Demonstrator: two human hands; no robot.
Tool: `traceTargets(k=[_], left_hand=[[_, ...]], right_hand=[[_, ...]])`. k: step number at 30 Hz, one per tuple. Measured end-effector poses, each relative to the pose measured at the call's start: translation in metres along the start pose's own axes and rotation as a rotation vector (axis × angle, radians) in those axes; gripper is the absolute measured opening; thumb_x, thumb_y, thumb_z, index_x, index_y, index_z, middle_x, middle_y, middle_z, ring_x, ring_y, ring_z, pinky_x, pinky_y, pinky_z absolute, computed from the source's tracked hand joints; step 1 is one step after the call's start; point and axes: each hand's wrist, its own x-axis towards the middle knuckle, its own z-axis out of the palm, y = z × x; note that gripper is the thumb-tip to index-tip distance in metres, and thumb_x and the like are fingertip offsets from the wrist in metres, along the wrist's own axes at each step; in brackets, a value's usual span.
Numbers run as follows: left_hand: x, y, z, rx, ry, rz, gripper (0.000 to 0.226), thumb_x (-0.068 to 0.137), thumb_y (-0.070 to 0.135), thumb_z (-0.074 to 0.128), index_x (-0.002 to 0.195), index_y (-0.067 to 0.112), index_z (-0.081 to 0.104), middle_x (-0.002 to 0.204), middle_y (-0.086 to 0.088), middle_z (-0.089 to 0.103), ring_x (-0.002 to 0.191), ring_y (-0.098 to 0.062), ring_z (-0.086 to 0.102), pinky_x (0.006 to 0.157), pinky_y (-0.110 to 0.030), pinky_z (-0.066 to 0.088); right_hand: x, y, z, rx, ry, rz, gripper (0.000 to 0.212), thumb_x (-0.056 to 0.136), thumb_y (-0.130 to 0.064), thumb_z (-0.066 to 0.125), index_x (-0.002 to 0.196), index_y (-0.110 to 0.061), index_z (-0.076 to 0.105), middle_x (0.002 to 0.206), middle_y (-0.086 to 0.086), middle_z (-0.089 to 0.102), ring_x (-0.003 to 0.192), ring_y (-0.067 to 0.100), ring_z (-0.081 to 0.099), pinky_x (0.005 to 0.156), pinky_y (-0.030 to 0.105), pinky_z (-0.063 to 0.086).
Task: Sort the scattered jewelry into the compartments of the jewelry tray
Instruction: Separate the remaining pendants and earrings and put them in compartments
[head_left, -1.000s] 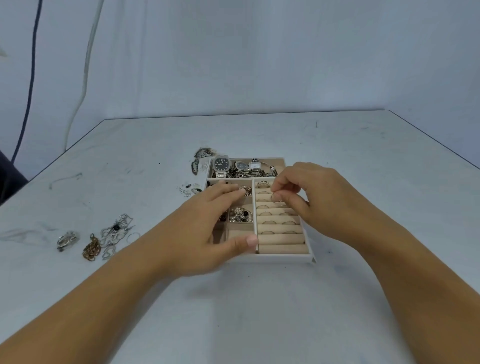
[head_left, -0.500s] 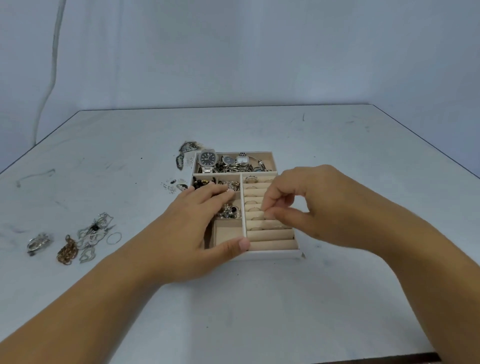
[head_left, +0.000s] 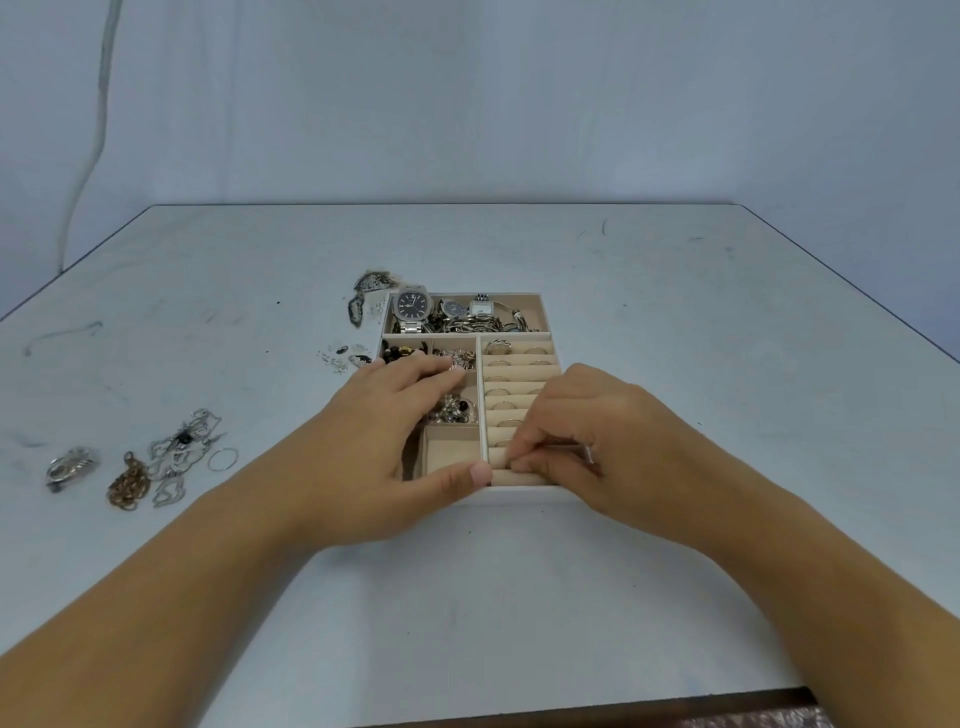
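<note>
A white jewelry tray (head_left: 524, 494) with beige lining sits mid-table. Its far compartment holds watches (head_left: 414, 305) and bracelets; small left cells hold earrings and beads; the right side has ring rolls (head_left: 519, 371) with several rings. My left hand (head_left: 384, 447) rests flat over the left cells, thumb at the front divider. My right hand (head_left: 587, 441) has fingertips curled and pinched together at the nearest ring rolls; whatever it pinches is hidden. Loose chains (head_left: 176, 457), a gold chain (head_left: 127, 483), a thin ring (head_left: 223, 459) and a silver piece (head_left: 70, 467) lie on the table to the left.
Small earrings and bits (head_left: 343, 356) and dark-edged pendants (head_left: 363, 299) lie just left of the tray's far corner. The grey table (head_left: 675, 364) ends at a near edge (head_left: 571, 712). A cable (head_left: 98, 130) hangs on the wall at left.
My right hand has moved from the far ring rolls toward me, down to the nearest rolls. My left hand stays on the tray. The view has tilted slightly.
</note>
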Motion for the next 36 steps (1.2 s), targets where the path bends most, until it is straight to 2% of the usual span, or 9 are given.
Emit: traceTargets(k=[4, 8, 11, 17, 19, 22, 27, 30, 36], left_hand=[[-0.001, 0.0, 0.0, 0.001, 0.01, 0.009, 0.094, 0.069, 0.083, 0.033, 0.147, 0.032, 0.027, 0.151, 0.021, 0.021, 0.137, 0.001, 0.016, 0.108, -0.018, 0.014], [0.0, -0.001, 0.0, -0.013, 0.029, 0.017, 0.093, 0.07, 0.083, 0.036, 0.147, 0.03, 0.03, 0.151, 0.018, 0.025, 0.137, 0.001, 0.019, 0.113, -0.023, 0.019], [-0.001, -0.003, -0.01, -0.006, 0.018, 0.048, 0.088, 0.073, 0.08, 0.041, 0.143, 0.028, 0.037, 0.144, 0.019, 0.034, 0.131, 0.005, 0.03, 0.107, -0.015, 0.026], [-0.035, -0.034, -0.057, 0.118, 0.074, -0.034, 0.065, 0.074, 0.075, 0.044, 0.124, 0.035, 0.056, 0.12, 0.025, 0.053, 0.098, 0.017, 0.046, 0.079, 0.002, 0.034], [-0.054, -0.048, -0.071, 0.134, 0.103, -0.119, 0.052, 0.077, 0.072, 0.048, 0.116, 0.039, 0.059, 0.115, 0.027, 0.055, 0.086, 0.02, 0.052, 0.073, -0.005, 0.04], [-0.082, -0.07, -0.085, 0.121, 0.136, -0.249, 0.037, 0.074, 0.063, 0.052, 0.105, 0.046, 0.06, 0.108, 0.029, 0.057, 0.06, 0.0, 0.061, 0.063, -0.019, 0.043], [-0.113, -0.102, -0.092, 0.143, 0.163, -0.314, 0.029, 0.075, 0.061, 0.049, 0.099, 0.048, 0.059, 0.103, 0.029, 0.059, 0.076, 0.003, 0.06, 0.074, -0.021, 0.045], [-0.122, -0.115, -0.09, 0.137, 0.152, -0.336, 0.033, 0.076, 0.06, 0.051, 0.102, 0.043, 0.063, 0.103, 0.028, 0.059, 0.084, -0.009, 0.063, 0.083, -0.029, 0.047], [-0.125, -0.135, -0.082, 0.098, 0.14, -0.305, 0.045, 0.074, 0.07, 0.049, 0.106, 0.041, 0.065, 0.1, 0.026, 0.059, 0.088, 0.004, 0.058, 0.077, -0.017, 0.045]], right_hand=[[0.004, 0.003, -0.002, 0.03, -0.056, 0.025, 0.011, 0.08, -0.024, 0.064, 0.084, -0.02, 0.074, 0.081, -0.01, 0.058, 0.082, -0.001, 0.043, 0.078, 0.005, 0.033], [0.007, 0.005, -0.005, 0.045, -0.113, 0.052, 0.009, 0.083, -0.025, 0.065, 0.087, -0.023, 0.073, 0.083, -0.012, 0.059, 0.085, -0.001, 0.045, 0.077, 0.008, 0.036], [0.013, -0.001, -0.009, 0.051, -0.134, 0.075, 0.008, 0.086, -0.025, 0.064, 0.09, -0.027, 0.071, 0.087, -0.015, 0.057, 0.09, 0.0, 0.049, 0.078, 0.014, 0.04], [0.049, -0.032, -0.011, 0.007, -0.187, -0.004, 0.013, 0.089, -0.035, 0.058, 0.094, -0.027, 0.067, 0.09, -0.015, 0.057, 0.09, 0.003, 0.049, 0.081, 0.025, 0.043], [0.066, -0.044, -0.005, -0.021, -0.206, -0.021, 0.016, 0.088, -0.038, 0.058, 0.097, -0.028, 0.067, 0.094, -0.012, 0.057, 0.092, 0.004, 0.049, 0.082, 0.024, 0.041], [0.09, -0.06, 0.013, -0.03, -0.231, -0.054, 0.017, 0.087, -0.04, 0.059, 0.098, -0.029, 0.065, 0.095, -0.011, 0.056, 0.094, 0.007, 0.05, 0.085, 0.029, 0.043], [0.121, -0.082, 0.05, -0.078, -0.28, -0.092, 0.02, 0.087, -0.043, 0.057, 0.103, -0.031, 0.063, 0.097, -0.011, 0.054, 0.098, 0.008, 0.047, 0.085, 0.03, 0.043], [0.134, -0.09, 0.069, -0.098, -0.307, -0.083, 0.023, 0.088, -0.043, 0.056, 0.105, -0.03, 0.062, 0.1, -0.008, 0.055, 0.101, 0.012, 0.046, 0.087, 0.03, 0.039], [0.153, -0.098, 0.093, -0.075, -0.332, -0.035, 0.019, 0.088, -0.043, 0.054, 0.101, -0.031, 0.062, 0.095, -0.01, 0.054, 0.099, 0.012, 0.046, 0.09, 0.038, 0.042]])
